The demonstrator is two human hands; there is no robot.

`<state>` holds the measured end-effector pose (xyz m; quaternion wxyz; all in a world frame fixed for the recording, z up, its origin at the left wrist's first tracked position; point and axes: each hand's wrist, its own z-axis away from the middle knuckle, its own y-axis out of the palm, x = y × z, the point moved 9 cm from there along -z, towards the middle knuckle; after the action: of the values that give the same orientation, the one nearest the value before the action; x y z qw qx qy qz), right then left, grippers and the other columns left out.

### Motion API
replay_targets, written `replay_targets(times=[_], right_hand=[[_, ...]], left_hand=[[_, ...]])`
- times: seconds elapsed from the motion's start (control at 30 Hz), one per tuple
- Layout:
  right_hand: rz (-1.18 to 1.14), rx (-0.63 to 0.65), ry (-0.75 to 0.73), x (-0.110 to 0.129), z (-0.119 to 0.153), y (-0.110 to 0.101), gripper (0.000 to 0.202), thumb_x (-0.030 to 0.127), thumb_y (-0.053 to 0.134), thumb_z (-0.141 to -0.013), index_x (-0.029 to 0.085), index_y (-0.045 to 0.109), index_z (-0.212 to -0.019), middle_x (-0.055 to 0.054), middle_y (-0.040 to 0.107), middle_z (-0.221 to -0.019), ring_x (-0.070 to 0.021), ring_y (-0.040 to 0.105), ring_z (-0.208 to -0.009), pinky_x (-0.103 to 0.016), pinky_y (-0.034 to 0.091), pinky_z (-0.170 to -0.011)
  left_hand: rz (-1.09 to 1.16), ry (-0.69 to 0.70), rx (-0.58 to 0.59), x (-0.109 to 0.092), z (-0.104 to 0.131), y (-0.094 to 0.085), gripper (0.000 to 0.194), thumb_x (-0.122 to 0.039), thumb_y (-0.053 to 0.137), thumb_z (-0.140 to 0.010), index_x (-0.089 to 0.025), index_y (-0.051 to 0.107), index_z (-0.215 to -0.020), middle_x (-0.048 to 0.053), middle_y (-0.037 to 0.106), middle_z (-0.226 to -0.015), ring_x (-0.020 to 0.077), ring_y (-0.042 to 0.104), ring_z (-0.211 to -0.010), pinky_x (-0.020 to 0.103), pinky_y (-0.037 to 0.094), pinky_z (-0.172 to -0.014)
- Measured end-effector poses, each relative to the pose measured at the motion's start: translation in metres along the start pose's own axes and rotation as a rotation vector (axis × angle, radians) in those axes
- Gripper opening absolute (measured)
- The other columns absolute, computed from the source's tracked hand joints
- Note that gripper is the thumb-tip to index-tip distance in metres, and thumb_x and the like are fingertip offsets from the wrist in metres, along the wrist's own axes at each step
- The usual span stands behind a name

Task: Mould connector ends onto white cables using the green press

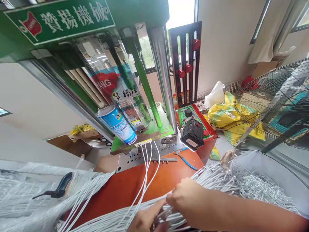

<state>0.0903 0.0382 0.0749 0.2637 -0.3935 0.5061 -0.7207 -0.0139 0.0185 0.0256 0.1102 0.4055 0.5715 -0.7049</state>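
Observation:
A thick bundle of white cables (103,220) runs across the front of the orange table (120,190). My left hand (147,219) is at the bundle near the bottom centre, its fingers bent around some cables. Just right of it, my right hand (183,195) lies over the bundle with fingers curled down; what its fingertips grip is hidden. Several thin white cables (146,174) rise from the bundle to the metal plate at the base of the green machine (116,148). Blue-handled pliers (189,163) lie on the table behind my right hand.
A blue spray can (117,125) leans at the machine base. A black box (192,133) stands right of it, before a red control panel (205,124). A white-lined bin (263,183) of short white pieces is at right, below a wire fan guard (277,100). Plastic-wrapped cables (21,193) lie left.

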Motion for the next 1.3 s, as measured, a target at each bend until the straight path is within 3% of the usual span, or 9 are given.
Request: replay_targets(times=[0.1,0.27,0.37,0.47,0.63,0.93,1.1,1.23,1.3], right_hand=[[0.041,-0.085,-0.081,0.011,-0.002,-0.001,0.013,0.027,0.072,-0.085,0.017,0.066,-0.092,-0.002,0.071,-0.080,-0.0137,0.057,-0.054,-0.033,0.018,-0.043],[-0.121,-0.118,-0.050,-0.022,0.017,-0.010,0.006,0.020,0.062,-0.092,0.021,0.063,-0.086,0.000,0.066,-0.073,-0.0131,0.053,-0.056,-0.032,0.021,-0.050],[-0.292,-0.004,0.130,-0.060,0.028,0.014,0.018,0.016,0.055,-0.092,0.021,0.060,-0.075,0.000,0.062,-0.066,-0.0132,0.049,-0.054,-0.030,0.022,-0.053],[-0.487,0.133,0.109,-0.069,0.027,0.046,0.017,0.024,0.060,-0.091,0.023,0.062,-0.074,0.001,0.062,-0.065,-0.0136,0.049,-0.055,-0.028,0.024,-0.052],[-0.625,-0.037,0.219,-0.101,0.017,0.043,0.032,0.041,0.048,-0.103,0.025,0.071,-0.089,-0.005,0.073,-0.088,-0.0208,0.065,-0.081,-0.028,0.042,-0.068],[-0.887,-0.138,0.333,-0.145,-0.005,0.026,0.041,0.057,0.053,-0.095,0.023,0.067,-0.077,-0.003,0.067,-0.075,-0.0198,0.061,-0.073,-0.031,0.048,-0.069],[-0.991,-0.614,0.464,-0.160,-0.019,0.014,0.048,0.065,0.057,-0.093,0.021,0.067,-0.112,-0.008,0.072,-0.105,-0.0255,0.068,-0.099,-0.037,0.055,-0.085],[-0.987,-0.533,0.243,-0.138,-0.043,0.030,0.042,0.053,0.037,-0.108,0.024,0.067,-0.114,-0.005,0.073,-0.107,-0.0236,0.069,-0.104,-0.038,0.055,-0.091],[-0.838,-0.646,0.243,-0.142,-0.040,0.030,0.036,0.041,0.036,-0.110,0.023,0.066,-0.116,-0.007,0.072,-0.110,-0.0237,0.067,-0.104,-0.038,0.053,-0.093]], left_hand=[[0.054,-0.040,-0.024,0.005,0.002,-0.004,0.074,-0.057,0.062,-0.094,-0.028,0.042,-0.159,0.012,0.068,-0.134,0.0313,0.066,-0.119,0.037,0.052,-0.105],[0.402,-0.274,0.294,0.032,0.006,0.014,0.064,-0.070,0.052,-0.095,-0.027,0.061,-0.141,0.005,0.071,-0.095,0.0207,0.064,-0.082,0.029,0.054,-0.082],[0.715,-0.362,0.530,0.033,0.012,0.045,0.066,-0.080,0.060,-0.084,-0.020,0.071,-0.109,0.003,0.061,-0.083,0.0134,0.053,-0.073,0.023,0.046,-0.072],[1.000,-0.484,0.623,0.029,0.012,0.069,0.068,-0.077,0.075,-0.075,-0.017,0.068,-0.106,0.000,0.052,-0.079,0.0072,0.039,-0.063,0.018,0.031,-0.058],[0.958,-0.578,0.549,0.029,-0.008,0.068,0.062,-0.073,0.069,-0.084,-0.015,0.061,-0.105,-0.002,0.055,-0.072,0.0048,0.039,-0.054,0.017,0.026,-0.050],[1.140,-0.597,0.375,0.023,-0.051,0.065,0.046,-0.059,0.067,-0.089,-0.014,0.060,-0.097,-0.001,0.059,-0.066,0.0065,0.049,-0.043,0.017,0.037,-0.041],[1.243,-0.540,0.367,0.017,-0.080,0.069,0.050,-0.061,0.070,-0.087,-0.013,0.061,-0.094,0.003,0.063,-0.069,0.0106,0.059,-0.049,0.022,0.048,-0.049],[1.277,-0.520,0.197,0.035,-0.105,0.055,0.045,-0.057,0.069,-0.090,-0.014,0.060,-0.093,-0.003,0.054,-0.062,0.0057,0.043,-0.044,0.018,0.032,-0.042],[1.252,-0.529,0.121,0.051,-0.110,0.047,0.042,-0.055,0.069,-0.092,-0.014,0.060,-0.096,-0.007,0.046,-0.057,0.0029,0.028,-0.042,0.017,0.018,-0.040]])
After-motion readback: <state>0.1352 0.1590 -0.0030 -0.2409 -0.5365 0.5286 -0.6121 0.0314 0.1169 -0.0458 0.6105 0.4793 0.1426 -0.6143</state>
